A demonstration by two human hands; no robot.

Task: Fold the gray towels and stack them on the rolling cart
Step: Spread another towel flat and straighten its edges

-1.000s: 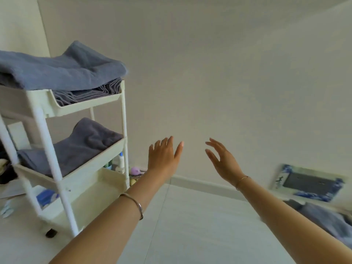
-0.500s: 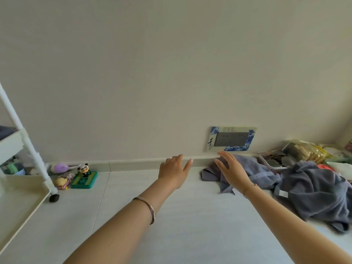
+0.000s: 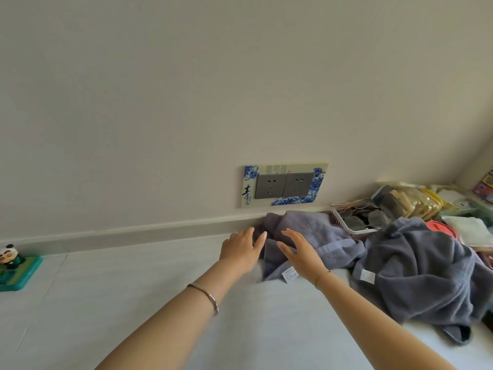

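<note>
Reaching forward side by side, the left hand (image 3: pixel 241 253) and the right hand (image 3: pixel 300 253) are both spread, with fingers straight and slightly fanned and thumbs out. Neither one grips anything. They stand close together with a narrow gap between them, palms turned partly toward each other.

The left hand's fingertips lie at the near left edge of a crumpled lavender-gray towel (image 3: pixel 317 231); whether they touch the cloth I cannot tell. The right hand is in front of the same towel, covering its lower fold, and contact cannot be made out there either. Just below the heel of the right hand, a white label (image 3: pixel 289 273) hangs from the towel's hem. A silver bangle (image 3: pixel 206 297) circles the left wrist and a thin bracelet (image 3: pixel 320 279) the right.

To the right of the right hand, touching the first towel, a darker gray towel (image 3: pixel 421 271) lies heaped on the pale floor (image 3: pixel 133 303). Beyond the fingertips, a double wall socket (image 3: pixel 284 186) in a blue-patterned frame sits on the wall above the skirting. Behind the two towels, right of the right hand, is a white basket (image 3: pixel 337 219) of small items. Far to the left of the left hand stands a panda figurine (image 3: pixel 10 256) on a green base.
</note>
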